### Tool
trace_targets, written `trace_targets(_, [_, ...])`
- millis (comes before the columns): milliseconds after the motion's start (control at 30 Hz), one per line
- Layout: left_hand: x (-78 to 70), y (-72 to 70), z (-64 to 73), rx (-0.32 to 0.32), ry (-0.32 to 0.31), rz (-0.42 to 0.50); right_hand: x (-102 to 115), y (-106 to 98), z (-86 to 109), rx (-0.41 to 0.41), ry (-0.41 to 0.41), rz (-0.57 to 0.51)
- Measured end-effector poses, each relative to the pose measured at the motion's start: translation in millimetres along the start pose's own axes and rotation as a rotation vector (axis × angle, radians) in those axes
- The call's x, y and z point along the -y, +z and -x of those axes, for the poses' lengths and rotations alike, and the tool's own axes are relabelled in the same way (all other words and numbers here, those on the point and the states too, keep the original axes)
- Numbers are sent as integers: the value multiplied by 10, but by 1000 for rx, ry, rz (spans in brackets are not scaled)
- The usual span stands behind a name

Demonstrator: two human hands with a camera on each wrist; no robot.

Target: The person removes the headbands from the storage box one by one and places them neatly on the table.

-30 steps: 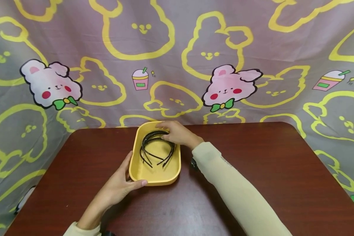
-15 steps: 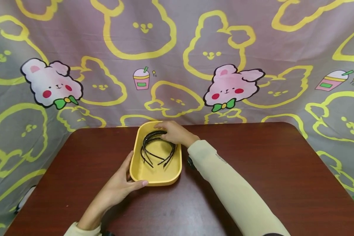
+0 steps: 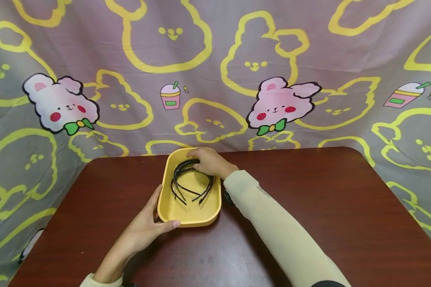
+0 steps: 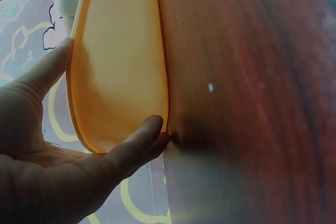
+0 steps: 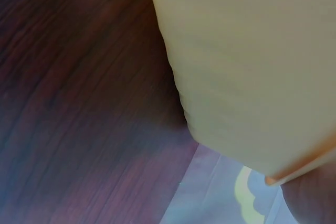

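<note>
Two or more black headbands (image 3: pixel 176 172) lie inside a yellow box (image 3: pixel 192 222). We see the right hand (image 3: pixel 210 162) over its far right rim, fingers bent beside the bands; whether they grip one, we cannot tell. The left hand (image 3: pixel 145 225) grips the box's near left corner between thumb and fingers. Beneath is a reddish-brown table (image 3: pixel 309 199); behind hangs a cartoon-patterned curtain (image 3: pixel 208 85).

A glossy, round-cornered reddish-brown table (image 3: pixel 319 207) before a greyish-mauve cloth backdrop (image 3: pixel 222 24), cartoon-patterned in yellow.
</note>
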State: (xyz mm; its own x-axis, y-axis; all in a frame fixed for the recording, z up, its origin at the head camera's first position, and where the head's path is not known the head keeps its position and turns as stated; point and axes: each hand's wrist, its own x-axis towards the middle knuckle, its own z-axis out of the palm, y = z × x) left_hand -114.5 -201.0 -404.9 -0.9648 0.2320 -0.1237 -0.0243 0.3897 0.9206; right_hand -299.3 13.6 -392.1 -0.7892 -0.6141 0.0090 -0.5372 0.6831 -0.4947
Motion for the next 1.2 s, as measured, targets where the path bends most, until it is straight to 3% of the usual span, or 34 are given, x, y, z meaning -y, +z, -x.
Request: trace_targets(1200, [-3, -4, 24, -56, -39, -182, 28, 27, -94, 14, 24, 89])
